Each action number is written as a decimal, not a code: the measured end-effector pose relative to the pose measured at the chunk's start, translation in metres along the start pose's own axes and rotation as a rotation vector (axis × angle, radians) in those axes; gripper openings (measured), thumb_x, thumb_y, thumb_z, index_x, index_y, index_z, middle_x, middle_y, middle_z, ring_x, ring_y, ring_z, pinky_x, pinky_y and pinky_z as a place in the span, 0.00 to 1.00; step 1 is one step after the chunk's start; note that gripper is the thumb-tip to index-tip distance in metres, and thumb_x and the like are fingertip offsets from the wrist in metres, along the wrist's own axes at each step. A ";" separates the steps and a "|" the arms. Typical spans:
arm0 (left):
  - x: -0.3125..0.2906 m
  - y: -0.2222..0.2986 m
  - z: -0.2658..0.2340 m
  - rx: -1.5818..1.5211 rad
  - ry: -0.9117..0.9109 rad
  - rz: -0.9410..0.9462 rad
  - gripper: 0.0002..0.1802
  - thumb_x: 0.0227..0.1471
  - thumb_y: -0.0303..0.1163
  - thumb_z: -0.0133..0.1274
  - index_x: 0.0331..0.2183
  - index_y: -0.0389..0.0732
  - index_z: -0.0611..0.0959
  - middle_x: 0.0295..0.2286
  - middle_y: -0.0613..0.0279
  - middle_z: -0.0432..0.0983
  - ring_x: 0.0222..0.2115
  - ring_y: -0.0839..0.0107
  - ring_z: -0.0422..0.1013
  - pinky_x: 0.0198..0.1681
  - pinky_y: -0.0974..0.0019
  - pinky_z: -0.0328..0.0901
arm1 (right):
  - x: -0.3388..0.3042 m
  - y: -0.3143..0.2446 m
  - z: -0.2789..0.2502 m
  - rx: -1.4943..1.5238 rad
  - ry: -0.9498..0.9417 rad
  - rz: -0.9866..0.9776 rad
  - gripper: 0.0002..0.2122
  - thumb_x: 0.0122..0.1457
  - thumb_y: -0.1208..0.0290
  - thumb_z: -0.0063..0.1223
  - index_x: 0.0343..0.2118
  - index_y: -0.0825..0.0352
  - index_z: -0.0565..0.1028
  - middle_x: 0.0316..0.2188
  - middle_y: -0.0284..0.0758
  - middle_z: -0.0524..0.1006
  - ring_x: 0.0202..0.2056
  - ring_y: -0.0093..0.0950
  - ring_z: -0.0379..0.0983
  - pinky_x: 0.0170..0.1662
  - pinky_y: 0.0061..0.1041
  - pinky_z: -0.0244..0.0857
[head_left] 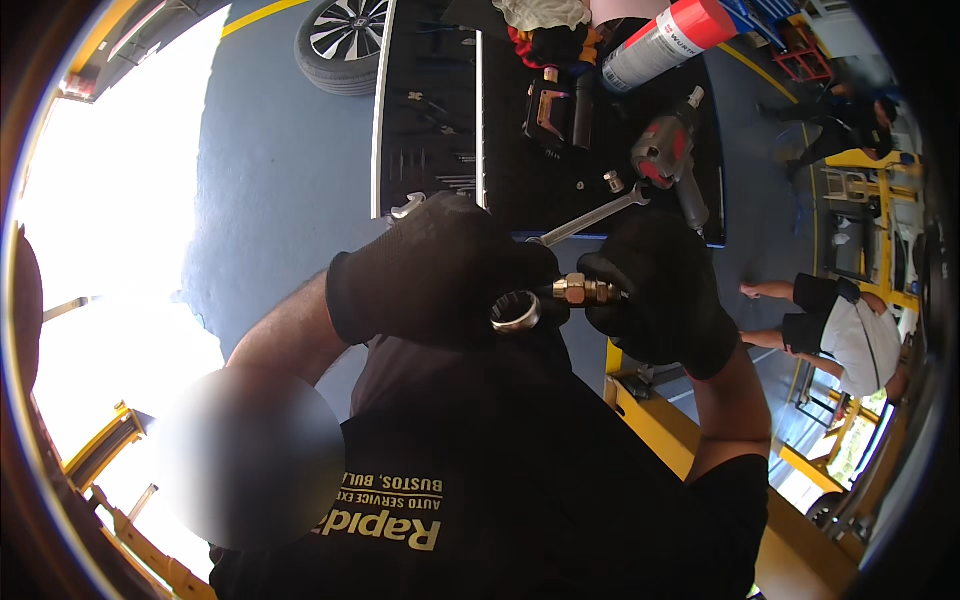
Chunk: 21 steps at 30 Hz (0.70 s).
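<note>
Black gloves cover both of my hands. My left hand (455,268) is closed round a wrench whose ring end (516,312) sticks out below the fingers. Just to its right, my right hand (660,290) pinches a brass hex fitting (577,290). The fitting's left end meets my left fingertips; whether they grip it too is hidden. Beyond the hands, a long open-end wrench (597,215) slants across the front edge of the black tool cart (510,205). Another open wrench jaw (408,206) shows at the far side of my left hand; its shaft is hidden.
On the cart lie a grey-and-red impact wrench (665,150), a spray can (665,50) with a red cap, a small metal fitting (613,181) and a black-and-orange device (548,108). A wheel (345,45) rests on the floor beyond. Two other people stand at the right.
</note>
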<state>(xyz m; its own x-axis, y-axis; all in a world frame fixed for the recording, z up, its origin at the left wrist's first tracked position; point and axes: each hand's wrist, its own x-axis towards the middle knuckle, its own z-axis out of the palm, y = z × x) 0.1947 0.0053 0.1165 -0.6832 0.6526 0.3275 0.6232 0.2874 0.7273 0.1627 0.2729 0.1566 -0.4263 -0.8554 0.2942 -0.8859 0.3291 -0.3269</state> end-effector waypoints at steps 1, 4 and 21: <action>0.001 -0.001 0.000 -0.031 0.002 0.027 0.14 0.43 0.35 0.67 0.35 0.43 0.85 0.20 0.59 0.78 0.22 0.59 0.78 0.26 0.59 0.70 | -0.006 0.000 0.006 -0.005 0.028 0.003 0.13 0.56 0.65 0.64 0.41 0.65 0.78 0.36 0.37 0.79 0.32 0.35 0.78 0.32 0.32 0.71; 0.004 0.005 -0.003 0.056 0.021 0.071 0.12 0.46 0.36 0.66 0.34 0.43 0.84 0.20 0.59 0.78 0.22 0.59 0.78 0.26 0.59 0.70 | -0.011 -0.001 0.004 0.083 -0.094 0.023 0.15 0.58 0.63 0.63 0.44 0.65 0.78 0.36 0.37 0.79 0.33 0.36 0.78 0.33 0.33 0.71; 0.004 0.005 0.005 0.119 -0.026 -0.036 0.08 0.47 0.36 0.65 0.30 0.44 0.85 0.17 0.58 0.76 0.20 0.58 0.77 0.25 0.59 0.70 | -0.006 -0.014 0.003 0.246 -0.230 0.290 0.12 0.55 0.64 0.64 0.38 0.64 0.79 0.29 0.36 0.78 0.27 0.36 0.77 0.32 0.31 0.69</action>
<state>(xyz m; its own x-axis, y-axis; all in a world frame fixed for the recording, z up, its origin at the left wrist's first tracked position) 0.1967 0.0133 0.1184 -0.6970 0.6577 0.2856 0.6401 0.3911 0.6613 0.1777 0.2721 0.1565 -0.5745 -0.8176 -0.0391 -0.6538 0.4871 -0.5790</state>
